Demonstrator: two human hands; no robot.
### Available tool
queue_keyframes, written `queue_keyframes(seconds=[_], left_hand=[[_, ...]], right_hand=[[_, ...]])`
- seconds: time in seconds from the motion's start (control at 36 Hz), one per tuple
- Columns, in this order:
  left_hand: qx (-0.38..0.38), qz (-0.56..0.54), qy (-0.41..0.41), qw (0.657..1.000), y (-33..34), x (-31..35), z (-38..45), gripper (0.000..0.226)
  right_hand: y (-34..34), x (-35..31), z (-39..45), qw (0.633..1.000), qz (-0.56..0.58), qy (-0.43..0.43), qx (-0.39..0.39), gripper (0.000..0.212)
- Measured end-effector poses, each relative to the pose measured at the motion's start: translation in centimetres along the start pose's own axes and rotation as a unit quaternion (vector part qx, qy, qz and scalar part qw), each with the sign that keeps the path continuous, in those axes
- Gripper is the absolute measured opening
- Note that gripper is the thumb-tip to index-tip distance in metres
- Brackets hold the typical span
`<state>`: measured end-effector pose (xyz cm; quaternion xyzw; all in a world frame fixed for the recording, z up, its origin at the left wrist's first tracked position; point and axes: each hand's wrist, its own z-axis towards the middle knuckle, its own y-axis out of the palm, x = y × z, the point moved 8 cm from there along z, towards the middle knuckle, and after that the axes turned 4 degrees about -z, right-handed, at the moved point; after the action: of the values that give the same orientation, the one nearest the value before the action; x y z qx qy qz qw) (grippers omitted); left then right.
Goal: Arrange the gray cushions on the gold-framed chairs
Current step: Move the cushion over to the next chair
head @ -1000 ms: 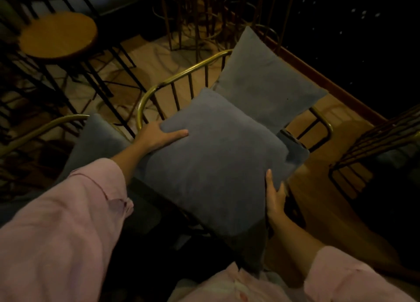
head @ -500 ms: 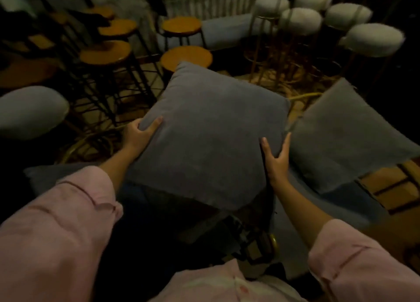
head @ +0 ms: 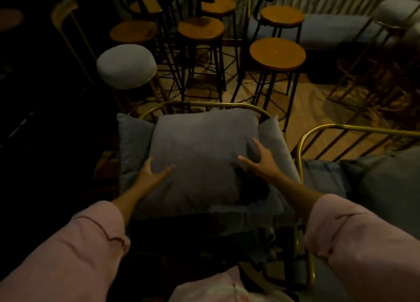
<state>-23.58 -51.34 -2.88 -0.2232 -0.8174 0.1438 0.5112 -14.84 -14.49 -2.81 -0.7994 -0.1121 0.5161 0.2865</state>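
Note:
A gray cushion [head: 200, 156] lies flat on a gold-framed chair [head: 204, 104], on top of a second gray cushion [head: 134, 142] whose edges stick out on both sides. My left hand [head: 152, 174] rests on the top cushion's near left edge with fingers spread. My right hand [head: 259, 158] is spread over its right side and casts a shadow on the fabric. Neither hand grips the cushion. Another gold-framed chair [head: 341, 128] stands to the right, with a gray cushion [head: 391, 183] on its seat.
Behind the chair stand several tall black-legged stools with round wooden seats [head: 277, 53]. A white padded stool [head: 126, 65] stands at the back left. A long gray bench [head: 336, 29] runs along the far wall. The left side is dark.
I have turned left, carried the cushion away from the right chair and laid it on the chair in front. Both hands have let go of its sides and now lie spread on top.

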Motion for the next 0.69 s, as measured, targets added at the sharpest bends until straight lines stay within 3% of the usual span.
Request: queue_keyframes(seconds=[0.08,0.17,0.28,0.42,0.58,0.69], left_hand=[[0.022,0.099,-0.008,0.995,1.6,-1.9,0.0,0.124],[0.081,0.140,-0.020,0.987,2.4,-1.6,0.0,0.117],[0.145,0.158,0.034,0.976,3.3,1.4,0.1,0.110],[0.076,0.195,0.166,0.964,8.6,9.0,1.1,0.091],[-0.095,0.139,0.350,0.921,21.4,19.7,-3.3,0.075],[-0.172,0.113,0.395,0.895,30.4,23.3,-8.7,0.067]], right_hand=[[1.9,1.1,-0.8,0.993,-0.110,0.020,-0.028,0.101],[2.0,1.3,-1.6,0.989,-0.145,0.024,0.003,0.097],[1.1,2.0,-2.4,0.994,-0.106,0.028,0.017,0.094],[-4.8,3.7,-4.6,0.992,-0.063,0.029,0.109,0.091],[-14.7,9.4,-10.0,0.967,0.011,0.097,0.235,0.078],[-21.8,14.5,-14.8,0.940,0.055,0.127,0.311,0.075]])
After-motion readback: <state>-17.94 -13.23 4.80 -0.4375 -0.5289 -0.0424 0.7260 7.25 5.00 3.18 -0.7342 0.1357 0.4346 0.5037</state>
